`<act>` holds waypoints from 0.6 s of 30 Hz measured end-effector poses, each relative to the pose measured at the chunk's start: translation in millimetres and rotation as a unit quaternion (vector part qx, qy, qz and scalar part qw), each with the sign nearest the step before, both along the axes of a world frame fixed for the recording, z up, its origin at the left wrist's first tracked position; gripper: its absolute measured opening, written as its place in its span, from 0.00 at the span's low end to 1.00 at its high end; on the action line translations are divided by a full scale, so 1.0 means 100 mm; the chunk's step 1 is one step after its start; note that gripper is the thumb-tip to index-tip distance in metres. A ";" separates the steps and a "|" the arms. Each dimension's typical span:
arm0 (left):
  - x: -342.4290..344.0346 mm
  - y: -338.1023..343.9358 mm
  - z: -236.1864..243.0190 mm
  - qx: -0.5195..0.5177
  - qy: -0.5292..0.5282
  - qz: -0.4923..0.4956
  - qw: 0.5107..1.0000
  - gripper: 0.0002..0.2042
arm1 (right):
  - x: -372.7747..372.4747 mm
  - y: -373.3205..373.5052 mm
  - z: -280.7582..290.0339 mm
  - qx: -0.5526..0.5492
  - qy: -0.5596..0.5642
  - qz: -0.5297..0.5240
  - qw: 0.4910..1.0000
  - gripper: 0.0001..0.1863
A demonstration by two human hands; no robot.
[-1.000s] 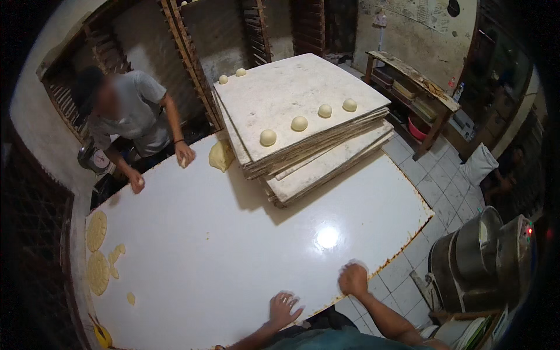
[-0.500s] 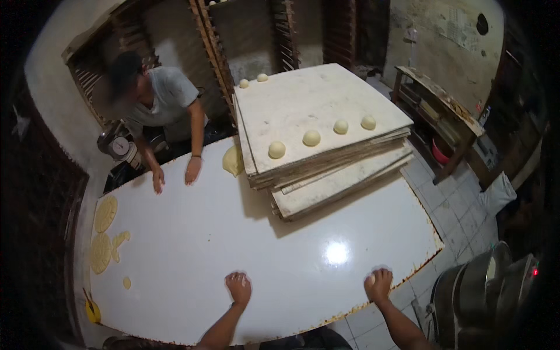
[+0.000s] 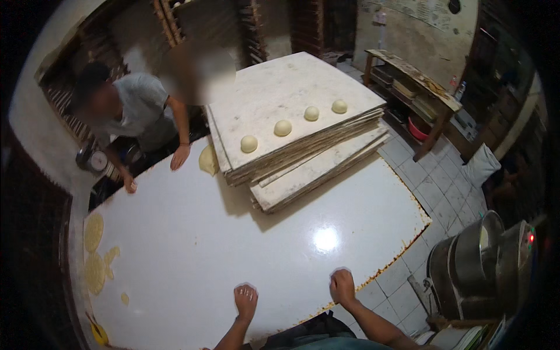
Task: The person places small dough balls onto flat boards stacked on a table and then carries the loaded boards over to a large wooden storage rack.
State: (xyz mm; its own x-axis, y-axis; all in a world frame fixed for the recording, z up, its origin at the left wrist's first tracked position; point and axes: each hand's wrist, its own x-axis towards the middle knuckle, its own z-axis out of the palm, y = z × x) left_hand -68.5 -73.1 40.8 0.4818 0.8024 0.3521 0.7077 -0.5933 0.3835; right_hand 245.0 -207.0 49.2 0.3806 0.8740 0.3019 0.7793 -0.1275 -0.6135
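Observation:
My left hand (image 3: 245, 300) rests curled, knuckles up, on the white tabletop (image 3: 192, 262) close to its near edge. Pale flour or dough marks its fingers. To the right, my right hand (image 3: 342, 286) is also curled down against the table, beside the rusty rim. Whatever lies under either palm is hidden. Beyond my hands stands a stack of floured boards (image 3: 297, 81). Along the top board's near side sit several round dough balls, among them a left one (image 3: 249, 144) and a right one (image 3: 339, 106).
Flattened dough rounds (image 3: 94, 273) and scraps (image 3: 125, 298) lie at the table's left. A dough lump (image 3: 207, 159) sits beside the boards. Across the table, a co-worker (image 3: 137, 111) has both hands at the far edge. Metal pots (image 3: 478, 256) stand at right, near a wooden bench (image 3: 414, 79).
My right hand has moved left, closer to my left hand. My view has shifted, so the table and boards appear further left. The co-worker's hands have drawn back toward the far edge.

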 end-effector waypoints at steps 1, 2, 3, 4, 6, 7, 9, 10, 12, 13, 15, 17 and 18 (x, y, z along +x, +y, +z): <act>-0.31 0.08 -0.11 0.003 -0.001 -0.006 1.000 0.05 | 0.00 -0.18 0.03 0.058 -0.010 0.029 0.998 0.06; -0.58 0.25 -0.24 -0.092 -0.104 0.123 0.983 0.06 | 0.23 -0.27 0.01 0.047 -0.078 0.051 0.995 0.04; -0.67 0.39 -0.32 -0.187 -0.203 0.246 0.929 0.06 | 0.37 -0.19 0.10 0.004 -0.066 -0.051 0.996 0.03; -0.38 0.60 -0.02 0.001 -0.077 0.221 0.972 0.05 | 0.53 -0.09 0.23 -0.044 -0.055 -0.159 0.985 0.03; 0.10 0.72 0.13 -0.090 -0.164 0.255 0.949 0.04 | 0.37 0.39 0.30 0.102 -0.021 -0.258 0.960 0.02; 0.20 0.55 0.13 -0.083 -0.097 0.229 0.965 0.06 | 0.10 0.44 0.26 0.061 -0.008 -0.238 0.969 0.01; 0.04 0.23 0.21 -0.006 -0.037 0.071 0.997 0.06 | -0.21 0.21 0.23 0.010 0.013 -0.137 0.990 0.02; -0.29 0.10 0.12 0.015 0.003 -0.013 1.000 0.06 | -0.23 0.02 0.19 0.092 -0.003 -0.074 0.993 0.03; -0.53 0.50 0.09 -0.146 -0.130 0.126 0.973 0.03 | 0.13 -0.19 0.25 -0.023 -0.015 -0.087 0.996 0.03; -0.62 0.70 0.07 -0.207 -0.204 0.193 0.937 0.02 | 0.29 -0.12 0.31 -0.080 -0.022 -0.175 0.981 0.04; -0.27 1.02 0.06 -0.026 -0.086 0.223 0.971 0.04 | 0.30 0.30 0.23 0.053 -0.047 -0.305 0.950 0.04; 0.03 0.80 0.15 -0.096 -0.087 0.195 0.972 0.05 | -0.05 0.42 0.09 0.010 -0.017 -0.261 0.965 0.06; -0.07 0.59 0.07 0.002 -0.021 0.119 0.993 0.05 | -0.20 0.36 0.09 -0.036 -0.006 -0.201 0.979 0.07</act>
State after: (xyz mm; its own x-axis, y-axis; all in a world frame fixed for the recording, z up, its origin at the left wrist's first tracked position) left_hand -75.5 -14.2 47.4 0.2639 0.8902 0.3714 0.8113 -0.4131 0.4137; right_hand 225.1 -170.7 58.1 0.6949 0.6733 0.2527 0.6649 -0.4677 -0.5823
